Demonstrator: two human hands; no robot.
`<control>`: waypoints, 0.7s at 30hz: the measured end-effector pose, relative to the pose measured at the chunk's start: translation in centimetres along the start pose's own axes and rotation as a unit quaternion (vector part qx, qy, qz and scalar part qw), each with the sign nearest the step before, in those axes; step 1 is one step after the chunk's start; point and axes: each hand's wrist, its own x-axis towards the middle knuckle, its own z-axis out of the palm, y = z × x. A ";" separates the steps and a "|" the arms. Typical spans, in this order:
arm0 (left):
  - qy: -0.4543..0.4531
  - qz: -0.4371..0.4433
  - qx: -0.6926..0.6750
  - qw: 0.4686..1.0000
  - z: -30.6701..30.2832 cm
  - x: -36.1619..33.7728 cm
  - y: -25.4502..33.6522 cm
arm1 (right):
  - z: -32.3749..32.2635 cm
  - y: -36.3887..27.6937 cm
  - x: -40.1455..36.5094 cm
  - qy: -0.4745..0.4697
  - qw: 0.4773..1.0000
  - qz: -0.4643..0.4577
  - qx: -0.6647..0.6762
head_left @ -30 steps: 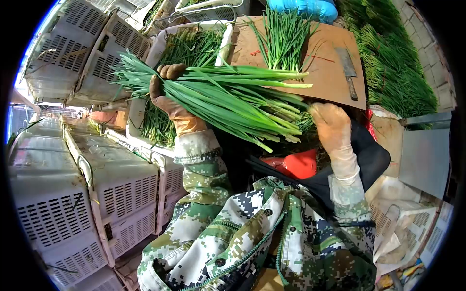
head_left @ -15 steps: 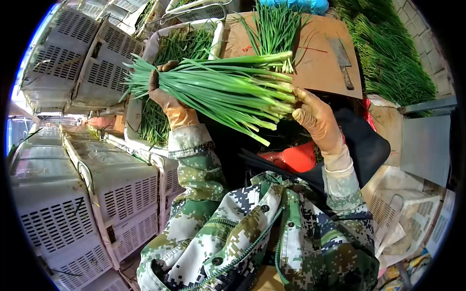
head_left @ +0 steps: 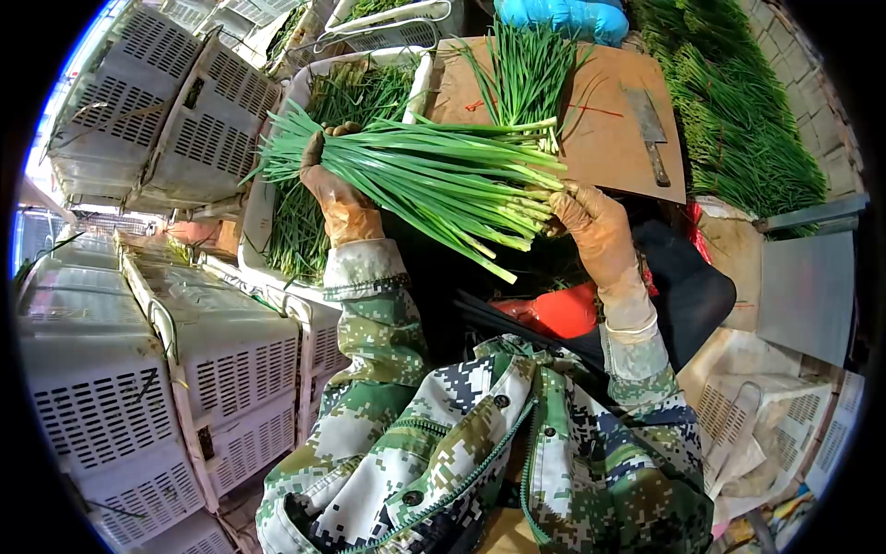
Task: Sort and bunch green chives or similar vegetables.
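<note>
A bunch of chives [head_left: 434, 175] lies sideways in front of me, leaf tips to the left and pale stalk ends to the right. My left hand [head_left: 334, 180], in a soiled orange-brown glove, is closed around the leafy part. At the pale ends, my gloved right hand [head_left: 591, 226] has its fingers bent together on the outer stalks; its fingertips are partly hidden. Behind the bunch, a second pile of chives [head_left: 531, 78] rests on a brown board [head_left: 604, 138]. A cleaver [head_left: 649, 129] lies on the board's right side.
A white crate [head_left: 258, 217] of chives stands behind my left hand. Stacked perforated crates [head_left: 101, 369] fill the left side. Many more chives [head_left: 738, 120] are heaped at the right back. A blue bundle [head_left: 563, 18] sits behind the board, and a red object [head_left: 563, 309] is below the bunch.
My right hand's fingers have curled in further at the stalk ends. The bunch's left end has shifted slightly right in view, with my left hand still around it.
</note>
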 end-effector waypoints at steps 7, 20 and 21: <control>-0.019 -0.019 -0.008 1.000 -0.4 0.1 0.0 | -0.9 0.3 0.2 0.042 0.993 -0.082 -0.077; 0.039 -0.065 0.081 0.994 -1.1 0.1 0.1 | -3.0 0.4 -0.1 0.110 0.990 -0.091 -0.012; 0.051 -0.057 0.084 0.994 -1.4 0.3 0.5 | -3.3 0.0 -0.3 0.160 0.983 -0.090 0.017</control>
